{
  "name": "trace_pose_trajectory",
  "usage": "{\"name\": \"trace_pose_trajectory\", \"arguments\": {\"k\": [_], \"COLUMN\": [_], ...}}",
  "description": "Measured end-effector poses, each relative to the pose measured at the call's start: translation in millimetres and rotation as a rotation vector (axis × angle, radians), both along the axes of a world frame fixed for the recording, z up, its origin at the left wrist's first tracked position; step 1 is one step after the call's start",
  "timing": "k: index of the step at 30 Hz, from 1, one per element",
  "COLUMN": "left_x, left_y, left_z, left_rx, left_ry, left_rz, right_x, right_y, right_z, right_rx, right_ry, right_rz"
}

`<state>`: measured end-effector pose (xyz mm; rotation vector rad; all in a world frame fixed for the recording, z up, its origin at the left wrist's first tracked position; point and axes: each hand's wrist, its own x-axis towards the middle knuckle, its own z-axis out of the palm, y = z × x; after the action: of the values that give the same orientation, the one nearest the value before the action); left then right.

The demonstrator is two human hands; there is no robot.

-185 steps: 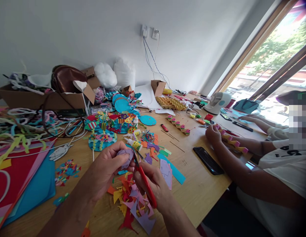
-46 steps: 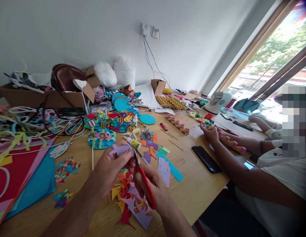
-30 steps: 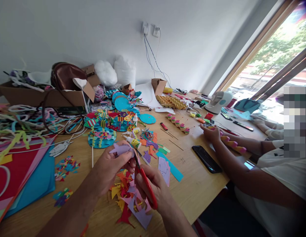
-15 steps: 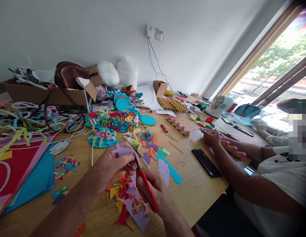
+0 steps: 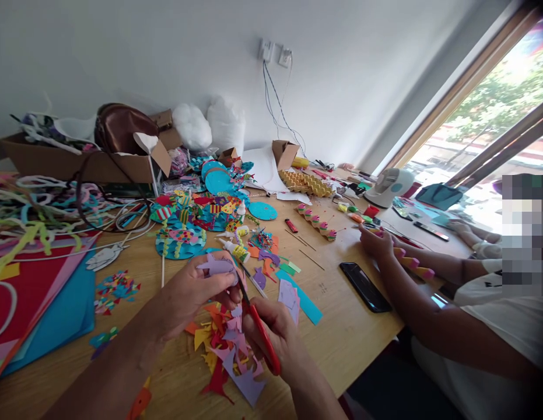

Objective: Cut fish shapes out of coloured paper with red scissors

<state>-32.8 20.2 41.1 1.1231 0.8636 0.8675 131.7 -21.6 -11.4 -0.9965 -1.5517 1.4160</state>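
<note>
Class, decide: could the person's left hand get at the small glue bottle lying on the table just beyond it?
Probably yes: the glue bottle lies just past the left hand, nothing tall between. But that hand is pinching a purple paper shape, so it is not free.

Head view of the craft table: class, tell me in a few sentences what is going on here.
A person is cutting coloured paper. Their left hand grips a purple paper shape above the wooden table, and their right hand works red-handled scissors at the shape's edge. Coloured offcuts lie on the table below the hands. To the right, a co-worker's hand is at a strip of pink and yellow pieces, with a black phone lying nearby.
</note>
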Motion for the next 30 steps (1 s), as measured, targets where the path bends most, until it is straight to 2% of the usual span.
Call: {"name": "trace_pose_trajectory", "arguments": {"k": [5, 16, 30], "left_x": [1.8, 4.1, 5.8], "left_y": [-0.1, -2.4, -3.0], "left_z": [1.1, -0.4, 2.0], "left_rx": [0.000, -0.009, -0.004], "left_ry": [0.006, 0.016, 0.031], "left_rz": [0.002, -0.018, -0.026], "right_x": [0.3, 3.9, 3.8], "right_y": [0.1, -2.2, -2.2], "right_z": [-2.2, -3.2, -6.2], "right_rx": [-0.014, -0.001, -0.037], "right_ry": [0.052, -0.022, 0.035], "right_rz": [0.035, -0.004, -0.002]}}
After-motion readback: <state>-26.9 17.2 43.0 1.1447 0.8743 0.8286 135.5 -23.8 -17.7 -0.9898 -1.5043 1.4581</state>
